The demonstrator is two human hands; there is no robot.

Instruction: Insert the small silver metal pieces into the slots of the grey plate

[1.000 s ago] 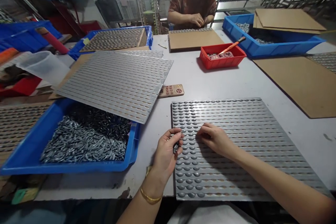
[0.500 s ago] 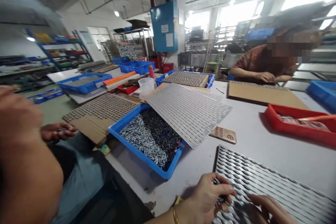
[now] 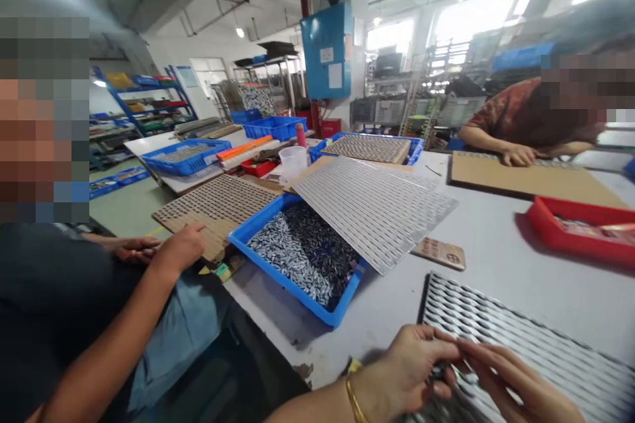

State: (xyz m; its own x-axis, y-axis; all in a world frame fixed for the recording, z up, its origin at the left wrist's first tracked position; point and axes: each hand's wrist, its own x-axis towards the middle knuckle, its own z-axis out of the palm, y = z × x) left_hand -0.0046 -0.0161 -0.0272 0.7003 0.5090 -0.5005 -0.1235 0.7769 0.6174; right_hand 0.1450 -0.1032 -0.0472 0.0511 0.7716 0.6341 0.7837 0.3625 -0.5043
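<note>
At the bottom right, my left hand (image 3: pixel 404 370) is curled around a few small dark metal pieces (image 3: pixel 438 371), and a gold bangle (image 3: pixel 353 398) sits on its wrist. My right hand (image 3: pixel 516 380) hangs just beside it with its fingers apart, holding nothing. Both hands are over the near edge of a perforated metal sheet (image 3: pixel 536 337), whose rows of raised slots hold small pieces. Much of that sheet runs out of the picture. A blue crate (image 3: pixel 292 264) full of loose silvery metal pieces stands to the left of my hands.
A second slotted sheet (image 3: pixel 372 211) leans over the crate. On the grey table lie a small printed tag (image 3: pixel 439 254), a red tray (image 3: pixel 578 231) and a cardboard sheet (image 3: pixel 533 178). Co-workers sit at left and right. Shelving, crates and a fan fill the room behind.
The view has swung left and upward, from the table to the wider room. My hands and the near sheet have shifted to the bottom right, and my hands have come closer together.
</note>
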